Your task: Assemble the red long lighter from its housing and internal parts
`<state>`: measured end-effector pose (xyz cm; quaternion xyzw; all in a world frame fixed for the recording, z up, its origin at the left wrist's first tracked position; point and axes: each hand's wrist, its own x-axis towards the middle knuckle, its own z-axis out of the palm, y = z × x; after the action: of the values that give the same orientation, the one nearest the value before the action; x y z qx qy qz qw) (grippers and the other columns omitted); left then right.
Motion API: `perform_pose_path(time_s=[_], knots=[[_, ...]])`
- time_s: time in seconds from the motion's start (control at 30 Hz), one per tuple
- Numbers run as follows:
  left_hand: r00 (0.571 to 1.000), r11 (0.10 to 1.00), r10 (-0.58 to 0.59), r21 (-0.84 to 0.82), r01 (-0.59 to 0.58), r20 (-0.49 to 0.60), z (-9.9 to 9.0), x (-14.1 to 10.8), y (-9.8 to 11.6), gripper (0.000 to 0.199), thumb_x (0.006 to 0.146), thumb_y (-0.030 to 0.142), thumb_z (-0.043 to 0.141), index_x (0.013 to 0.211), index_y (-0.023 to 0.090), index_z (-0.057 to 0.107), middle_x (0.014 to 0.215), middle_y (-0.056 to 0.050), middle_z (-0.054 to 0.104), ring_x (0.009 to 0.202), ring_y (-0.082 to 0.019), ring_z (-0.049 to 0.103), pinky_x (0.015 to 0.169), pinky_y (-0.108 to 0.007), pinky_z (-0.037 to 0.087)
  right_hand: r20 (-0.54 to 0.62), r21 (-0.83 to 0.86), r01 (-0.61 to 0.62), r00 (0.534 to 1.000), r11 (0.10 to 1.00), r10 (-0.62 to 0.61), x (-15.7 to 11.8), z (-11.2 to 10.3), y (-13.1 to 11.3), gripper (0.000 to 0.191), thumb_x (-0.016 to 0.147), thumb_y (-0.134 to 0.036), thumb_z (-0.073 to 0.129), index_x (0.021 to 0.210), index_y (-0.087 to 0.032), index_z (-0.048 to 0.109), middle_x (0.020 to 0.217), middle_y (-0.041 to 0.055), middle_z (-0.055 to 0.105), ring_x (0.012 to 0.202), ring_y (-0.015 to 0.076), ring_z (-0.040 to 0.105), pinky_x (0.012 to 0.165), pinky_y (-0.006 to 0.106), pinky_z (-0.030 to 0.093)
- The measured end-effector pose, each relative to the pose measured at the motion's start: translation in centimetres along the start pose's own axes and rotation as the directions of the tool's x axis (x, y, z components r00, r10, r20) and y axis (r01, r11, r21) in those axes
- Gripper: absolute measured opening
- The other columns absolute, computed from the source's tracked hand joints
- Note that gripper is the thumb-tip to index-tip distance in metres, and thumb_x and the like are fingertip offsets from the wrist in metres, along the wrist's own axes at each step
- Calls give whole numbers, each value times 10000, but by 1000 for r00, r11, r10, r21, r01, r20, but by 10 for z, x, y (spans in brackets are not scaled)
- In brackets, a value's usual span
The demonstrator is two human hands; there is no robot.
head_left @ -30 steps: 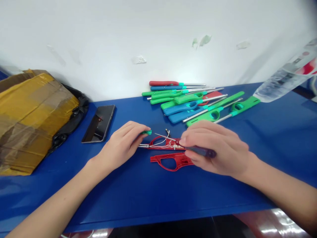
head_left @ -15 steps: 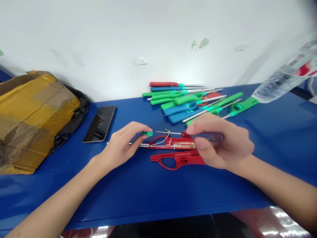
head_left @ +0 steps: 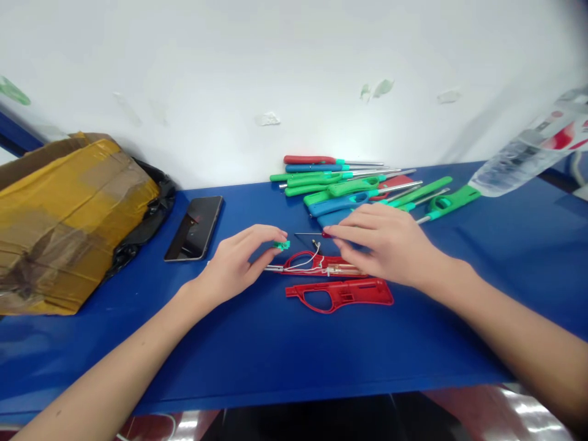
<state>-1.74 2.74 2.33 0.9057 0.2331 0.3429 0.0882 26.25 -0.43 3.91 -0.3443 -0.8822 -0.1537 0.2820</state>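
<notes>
A small green plastic part [head_left: 283,245] is pinched between the thumb and fingers of my left hand [head_left: 239,260]. My right hand [head_left: 383,242] grips a screwdriver [head_left: 310,234] with a thin shaft that points left; my palm covers most of its handle. Below the hands lies an opened red lighter half [head_left: 316,269], with white wires, a clear inner tank and a metal tube running left under my left hand. My right fingers hide part of its right end. The matching red shell half [head_left: 353,293] rests nearer the front, apart from both hands.
Several green, blue and red lighters [head_left: 349,185] lie piled by the wall. A dark phone [head_left: 195,228] and a taped cardboard box [head_left: 68,226] with black plastic are at the left. A plastic bottle [head_left: 514,160] stands at the back right of the blue table [head_left: 294,361].
My right hand has turned over and moved up and slightly left with the screwdriver, uncovering the right end of the front red shell. The whole view has shifted slightly.
</notes>
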Motion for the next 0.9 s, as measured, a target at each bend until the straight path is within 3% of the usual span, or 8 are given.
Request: perform_pose_path(time_s=[0.17, 0.3, 0.47, 0.57, 0.73, 0.9], knots=[[997, 999, 52, 10, -52, -56, 1, 2, -3, 181, 921, 105, 570, 1083, 171, 618, 1060, -88, 713, 994, -153, 667, 883, -291, 572, 157, -130, -46, 985, 990, 66, -1, -2, -4, 174, 892, -235, 581, 925, -170, 739, 744, 55, 740, 676, 208, 670, 630, 324, 476], [997, 997, 70, 27, -69, -41, 2, 2, -3, 191, 913, 90, 580, 1086, 163, 619, 1053, -98, 699, 976, -152, 656, 865, -288, 569, 283, -115, -108, 949, 987, 137, -2, -1, -6, 137, 879, -227, 580, 871, -174, 706, 729, 47, 719, 678, 212, 666, 641, 330, 481], [996, 996, 75, 51, -72, -44, 2, 1, 1, 196, 912, 110, 594, 1098, 167, 625, 1030, -84, 685, 932, -147, 657, 831, -267, 567, 115, 153, -174, 981, 973, 157, 6, -4, -14, 64, 886, -183, 581, 900, -190, 644, 917, 65, 702, 863, 201, 647, 747, 318, 516], [995, 996, 83, 44, -81, -58, 2, 2, 6, 181, 914, 138, 606, 1088, 181, 624, 1006, -70, 676, 892, -138, 657, 797, -257, 570, 22, 331, -136, 990, 934, 137, 12, -3, -27, 60, 904, -183, 583, 930, -202, 633, 926, 60, 680, 889, 188, 638, 776, 316, 534], [991, 995, 102, 8, -102, -88, 5, 5, 17, 180, 899, 128, 632, 1074, 166, 617, 987, -76, 666, 861, -127, 652, 776, -242, 570, -93, 362, -86, 987, 928, 128, 15, 7, -45, 96, 908, -148, 574, 942, -184, 656, 886, 67, 691, 830, 179, 640, 720, 306, 548], [994, 996, 57, -60, -62, -92, 6, 7, 25, 159, 896, 123, 633, 1051, 158, 630, 961, -66, 664, 801, -110, 648, 744, -225, 569, -144, 391, -76, 979, 917, 143, 16, 8, -47, 94, 910, -141, 592, 923, -166, 682, 842, 62, 683, 758, 145, 629, 682, 268, 543]])
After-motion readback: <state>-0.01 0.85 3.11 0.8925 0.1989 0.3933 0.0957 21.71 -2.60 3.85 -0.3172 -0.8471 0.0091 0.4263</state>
